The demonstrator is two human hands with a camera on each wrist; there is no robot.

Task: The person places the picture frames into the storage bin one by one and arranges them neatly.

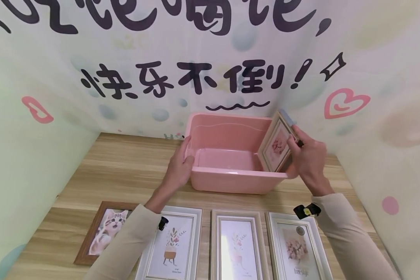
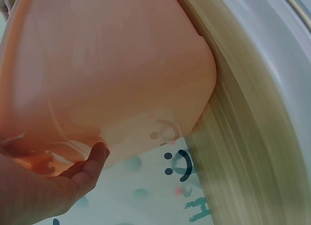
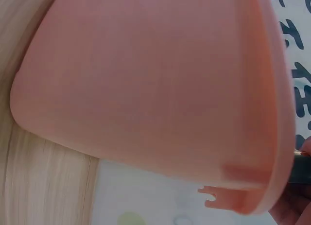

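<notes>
Your left hand point(image 1: 177, 165) grips a pink bin point(image 1: 231, 182) by its left rim, fingers clamped over the edge, while your right hand point(image 1: 309, 155) pinches a framed flower picture point(image 1: 274, 147) between thumb and fingers at its upper right edge. The picture stands tilted inside the bin's right end, its face toward the bin's middle. The bin rests on a wood-grain surface point(image 1: 147, 155) before a pale backdrop point(image 1: 154, 50) printed with dark lettering point(image 1: 198, 76). Nearer you, four more frames lie in a row: a brown kitten frame point(image 1: 106, 233), partly covered by your left sleeve point(image 1: 126, 245); a first plant frame point(image 1: 173, 243); a second plant frame point(image 1: 236, 245), catching glare; and a pale flower frame point(image 1: 296, 249) beside your right sleeve point(image 1: 353, 233).
</notes>
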